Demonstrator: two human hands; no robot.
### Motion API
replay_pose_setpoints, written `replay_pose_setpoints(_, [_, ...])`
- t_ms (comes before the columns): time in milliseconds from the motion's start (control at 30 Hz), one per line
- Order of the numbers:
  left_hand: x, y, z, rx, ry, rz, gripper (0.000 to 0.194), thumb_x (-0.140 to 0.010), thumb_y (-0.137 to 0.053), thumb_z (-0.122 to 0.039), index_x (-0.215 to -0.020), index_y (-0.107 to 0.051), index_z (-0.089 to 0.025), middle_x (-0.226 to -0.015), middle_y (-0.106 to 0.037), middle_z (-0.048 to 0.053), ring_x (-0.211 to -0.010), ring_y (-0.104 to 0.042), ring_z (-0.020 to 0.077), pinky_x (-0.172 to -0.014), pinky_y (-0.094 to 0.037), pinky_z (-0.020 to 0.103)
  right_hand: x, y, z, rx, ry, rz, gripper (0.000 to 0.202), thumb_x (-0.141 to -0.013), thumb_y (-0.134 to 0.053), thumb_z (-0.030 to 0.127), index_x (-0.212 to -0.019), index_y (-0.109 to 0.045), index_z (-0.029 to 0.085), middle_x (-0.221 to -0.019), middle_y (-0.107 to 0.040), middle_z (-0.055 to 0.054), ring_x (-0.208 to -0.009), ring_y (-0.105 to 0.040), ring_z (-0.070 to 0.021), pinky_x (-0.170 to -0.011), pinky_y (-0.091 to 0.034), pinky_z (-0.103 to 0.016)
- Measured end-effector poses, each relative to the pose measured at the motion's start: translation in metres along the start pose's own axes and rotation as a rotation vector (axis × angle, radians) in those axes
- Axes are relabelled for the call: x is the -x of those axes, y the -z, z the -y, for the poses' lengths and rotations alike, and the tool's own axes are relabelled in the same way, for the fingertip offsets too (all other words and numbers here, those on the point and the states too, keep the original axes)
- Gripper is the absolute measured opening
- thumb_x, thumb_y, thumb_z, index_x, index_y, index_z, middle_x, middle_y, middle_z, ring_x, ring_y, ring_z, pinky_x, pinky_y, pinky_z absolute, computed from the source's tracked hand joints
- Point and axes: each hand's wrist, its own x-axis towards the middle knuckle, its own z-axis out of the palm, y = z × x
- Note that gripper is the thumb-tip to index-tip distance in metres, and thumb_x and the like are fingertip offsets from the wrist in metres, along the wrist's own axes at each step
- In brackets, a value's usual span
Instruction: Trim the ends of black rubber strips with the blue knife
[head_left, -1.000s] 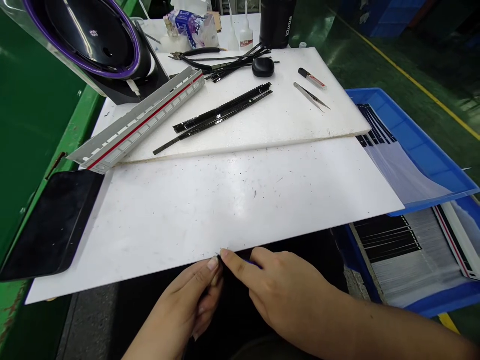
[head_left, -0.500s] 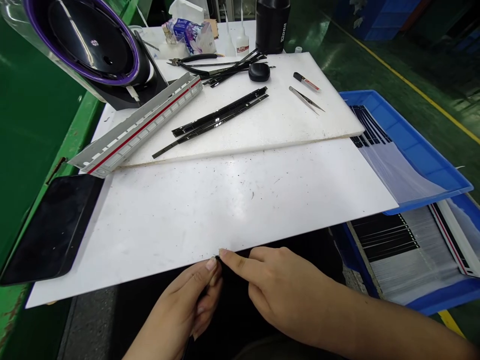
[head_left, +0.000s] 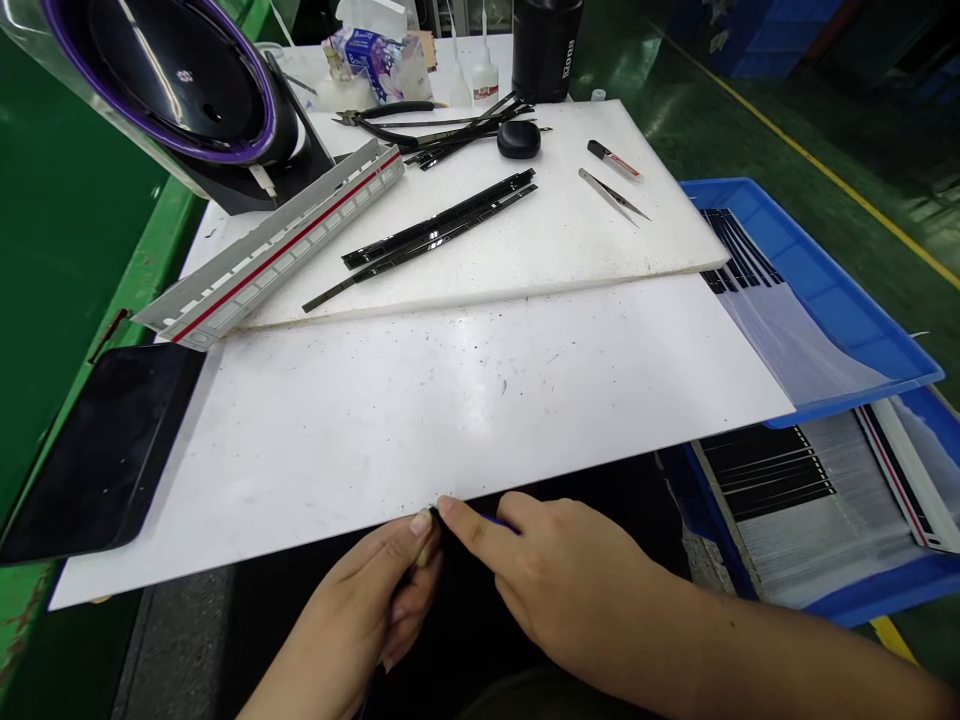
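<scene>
At the front edge of the white board, my left hand [head_left: 382, 590] is closed, thumb and finger pinching a thin black strip [head_left: 433, 511]. Only the strip's tip shows clearly; the rest is hidden by the hand or lost against dark clothing. My right hand [head_left: 547, 560] is beside it, index fingertip close to that tip and the other fingers curled under. A bit of something blue [head_left: 495, 520] peeks out between the right fingers, too covered to name. Farther away, glossy black strips [head_left: 442, 230] lie on a white foam pad [head_left: 600, 240].
A grey slotted rail with a red line [head_left: 285, 250] leans across the pad's left side, near a black tablet [head_left: 105, 450] and a purple-rimmed fan [head_left: 180, 80]. Tweezers [head_left: 611, 195], pliers [head_left: 382, 122] and a black case [head_left: 518, 140] rest on the pad. Blue trays [head_left: 832, 290] stand right.
The view has shifted very slightly. Both hands keep nearly the same place, and a bit of blue now shows under the right index finger.
</scene>
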Motion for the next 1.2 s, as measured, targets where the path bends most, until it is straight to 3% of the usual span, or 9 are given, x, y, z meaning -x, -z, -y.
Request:
replay_pose_setpoints(100, [-0.001, 0.002, 0.001, 0.002, -0.005, 0.014, 0.053, -0.083, -0.06, -0.065, -0.059, -0.046, -0.02, -0.049, -0.037, -0.007, -0.04, -0.028, 0.0072, -0.038, -0.028, 0.021, 0.0, 0.0, 0.001, -0.054, -0.022, -0.012, 0.066, -0.09, -0.046, 0.012, -0.155, -0.037, 0.024, -0.086, -0.064, -0.004, -0.059, -0.057, -0.0191, -0.051, -0.035, -0.031])
replay_pose_setpoints(200, [-0.001, 0.003, 0.003, -0.003, -0.011, 0.015, 0.051, -0.085, -0.059, -0.063, -0.06, -0.047, -0.02, -0.05, -0.038, -0.007, -0.041, -0.029, 0.007, -0.038, -0.027, 0.02, -0.001, 0.005, 0.001, -0.222, -0.042, 0.006, 0.061, -0.093, -0.042, 0.011, -0.153, -0.042, 0.023, -0.09, -0.067, -0.005, -0.072, -0.062, -0.0197, -0.064, -0.045, -0.031])
replay_pose_setpoints(333, [-0.001, 0.002, 0.003, -0.001, -0.018, 0.016, 0.05, -0.085, -0.059, -0.062, -0.061, -0.048, -0.02, -0.051, -0.038, -0.007, -0.041, -0.029, 0.0071, -0.038, -0.028, 0.02, -0.002, 0.011, -0.001, -0.298, -0.034, 0.015, 0.06, -0.093, -0.041, 0.012, -0.153, -0.042, 0.021, -0.092, -0.068, -0.007, -0.078, -0.064, -0.02, -0.071, -0.048, -0.032])
replay_pose_setpoints(633, [-0.002, 0.001, 0.003, 0.017, -0.008, -0.002, 0.051, -0.082, -0.062, -0.064, -0.061, -0.049, -0.019, -0.05, -0.038, -0.007, -0.041, -0.027, 0.0066, -0.037, -0.026, 0.019, -0.001, 0.002, 0.002, -0.034, 0.017, -0.001, 0.066, -0.09, -0.047, 0.012, -0.154, -0.037, 0.02, -0.086, -0.065, -0.004, -0.057, -0.056, -0.0182, -0.049, -0.034, -0.031])
replay_pose_setpoints(767, [0.002, -0.002, 0.001, 0.041, -0.013, 0.024, 0.052, -0.084, -0.061, -0.064, -0.06, -0.048, -0.019, -0.049, -0.039, -0.007, -0.04, -0.029, 0.0062, -0.038, -0.028, 0.019, 0.003, -0.004, 0.004, 0.028, -0.005, -0.044, 0.066, -0.09, -0.047, 0.012, -0.155, -0.036, 0.022, -0.085, -0.062, -0.004, -0.054, -0.053, -0.0186, -0.047, -0.03, -0.031])
replay_pose_setpoints(900, [0.013, -0.003, -0.001, 0.078, 0.009, 0.107, 0.047, -0.085, -0.063, -0.06, -0.064, -0.051, -0.019, -0.05, -0.043, -0.007, -0.038, -0.027, 0.0047, -0.037, -0.027, 0.018, 0.011, 0.0, 0.001, -0.171, -0.04, -0.106, 0.063, -0.094, -0.041, 0.01, -0.155, -0.037, 0.023, -0.088, -0.062, -0.004, -0.066, -0.058, -0.019, -0.059, -0.043, -0.032])
replay_pose_setpoints(1067, [0.021, 0.003, 0.001, 0.126, -0.008, 0.085, 0.034, -0.09, -0.058, -0.053, -0.09, -0.067, -0.021, -0.054, -0.044, -0.006, -0.046, -0.026, 0.008, -0.042, -0.028, 0.02, 0.02, 0.006, -0.001, -0.389, -0.081, -0.101, 0.069, -0.094, -0.039, 0.007, -0.159, -0.024, 0.024, -0.101, -0.063, -0.005, -0.079, -0.06, -0.0191, -0.072, -0.05, -0.034])
replay_pose_setpoints(1200, [0.015, 0.007, 0.0, 0.215, 0.047, 0.122, 0.035, -0.092, -0.055, -0.05, -0.08, -0.066, -0.019, -0.055, -0.039, -0.005, -0.049, -0.022, 0.0086, -0.044, -0.023, 0.021, 0.019, 0.002, 0.0, -0.411, -0.064, -0.068, 0.07, -0.093, -0.04, 0.004, -0.159, -0.022, 0.02, -0.11, -0.066, -0.007, -0.089, -0.063, -0.0206, -0.082, -0.052, -0.037])
